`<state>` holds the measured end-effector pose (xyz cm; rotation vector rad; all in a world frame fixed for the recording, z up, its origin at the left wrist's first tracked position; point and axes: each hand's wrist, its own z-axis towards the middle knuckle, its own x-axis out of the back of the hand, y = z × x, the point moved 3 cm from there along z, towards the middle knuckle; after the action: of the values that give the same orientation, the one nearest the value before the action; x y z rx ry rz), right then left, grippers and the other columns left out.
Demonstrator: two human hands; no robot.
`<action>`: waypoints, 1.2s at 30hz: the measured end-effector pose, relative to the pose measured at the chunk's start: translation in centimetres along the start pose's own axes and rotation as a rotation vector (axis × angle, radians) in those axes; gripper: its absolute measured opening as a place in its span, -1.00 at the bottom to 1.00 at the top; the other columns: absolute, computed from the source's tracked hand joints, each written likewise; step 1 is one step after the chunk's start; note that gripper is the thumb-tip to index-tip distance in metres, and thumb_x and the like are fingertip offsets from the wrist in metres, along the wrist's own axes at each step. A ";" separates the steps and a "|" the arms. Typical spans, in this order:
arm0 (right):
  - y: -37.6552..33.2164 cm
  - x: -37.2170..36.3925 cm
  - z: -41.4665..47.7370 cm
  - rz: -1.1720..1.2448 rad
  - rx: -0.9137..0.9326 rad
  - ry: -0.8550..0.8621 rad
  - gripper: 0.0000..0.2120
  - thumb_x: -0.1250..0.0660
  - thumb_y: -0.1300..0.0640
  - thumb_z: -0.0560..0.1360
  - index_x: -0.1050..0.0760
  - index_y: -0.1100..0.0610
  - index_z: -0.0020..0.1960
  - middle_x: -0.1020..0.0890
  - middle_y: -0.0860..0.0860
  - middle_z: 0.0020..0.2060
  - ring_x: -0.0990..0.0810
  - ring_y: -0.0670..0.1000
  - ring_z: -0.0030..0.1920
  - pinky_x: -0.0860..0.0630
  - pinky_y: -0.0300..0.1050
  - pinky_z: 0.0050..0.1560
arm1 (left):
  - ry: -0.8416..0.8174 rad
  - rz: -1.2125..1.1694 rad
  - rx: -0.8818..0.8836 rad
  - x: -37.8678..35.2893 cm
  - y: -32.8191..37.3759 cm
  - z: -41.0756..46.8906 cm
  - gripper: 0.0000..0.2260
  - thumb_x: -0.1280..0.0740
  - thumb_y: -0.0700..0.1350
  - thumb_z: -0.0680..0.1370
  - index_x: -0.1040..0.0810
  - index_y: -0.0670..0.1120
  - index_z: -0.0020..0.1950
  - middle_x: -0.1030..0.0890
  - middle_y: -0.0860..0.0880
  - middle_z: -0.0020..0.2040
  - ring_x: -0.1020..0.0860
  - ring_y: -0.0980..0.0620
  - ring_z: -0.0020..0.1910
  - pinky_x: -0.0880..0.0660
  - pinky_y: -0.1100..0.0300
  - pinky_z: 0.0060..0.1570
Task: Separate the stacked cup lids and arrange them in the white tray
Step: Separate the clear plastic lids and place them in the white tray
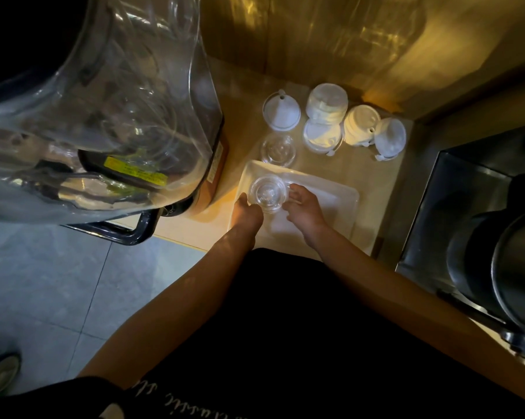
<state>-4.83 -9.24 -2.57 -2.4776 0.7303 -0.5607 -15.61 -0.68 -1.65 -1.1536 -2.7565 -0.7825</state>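
Note:
A stack of clear domed cup lids (267, 193) hangs over the left part of the white tray (339, 204). My left hand (247, 211) grips the stack from the left and below. My right hand (305, 207) pinches its right edge over the tray. Beyond the tray stand a clear lid stack (277, 149), a white lid stack with a knob (281, 111), and several more white lid stacks (326, 105), (321, 136), (361, 124), (389, 137).
A large clear plastic bag of cups (104, 101) bulges at the left over a dark machine with a yellow label (135, 172). A steel sink (466, 207) and dark pots (503, 267) lie right. The wooden wall stands behind the counter.

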 end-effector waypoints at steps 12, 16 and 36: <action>1.1 0.7 -1.5 0.016 0.008 0.027 -0.53 -0.30 0.21 0.43 -0.44 0.03 0.34 -0.56 0.01 0.10 -0.55 0.11 0.20 -0.46 0.17 0.33 | 0.009 -0.067 -0.088 0.5 -0.4 -1.4 -0.43 -0.15 -0.29 0.53 -0.19 -0.08 0.55 -0.31 -0.08 0.52 -0.38 -0.09 0.44 -0.34 -0.05 0.43; 2.2 0.8 -1.6 0.054 0.004 0.038 -0.47 -0.26 0.07 0.32 -0.46 -0.02 0.30 -0.61 0.09 0.14 -0.57 0.17 0.23 -0.46 0.17 0.34 | 0.016 -0.049 -0.139 0.6 -0.6 -1.9 -0.47 -0.14 -0.31 0.52 -0.29 -0.09 0.50 -0.37 -0.09 0.47 -0.44 -0.12 0.38 -0.39 -0.07 0.39; 2.5 2.6 -3.5 0.072 0.097 0.112 -0.71 -0.26 0.19 0.49 -0.49 -0.07 0.16 -0.61 0.04 0.06 -0.60 0.10 0.09 -0.56 0.13 0.22 | 0.108 0.136 -0.369 1.3 -0.8 -3.9 -0.58 -0.12 -0.28 0.57 -0.40 -0.08 0.42 -0.46 -0.11 0.39 -0.45 -0.09 0.33 -0.38 0.15 0.21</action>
<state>-5.56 -13.80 -0.56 -2.3365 0.8123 -0.6964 -17.63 -2.18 1.73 -1.2921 -2.4796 -1.3316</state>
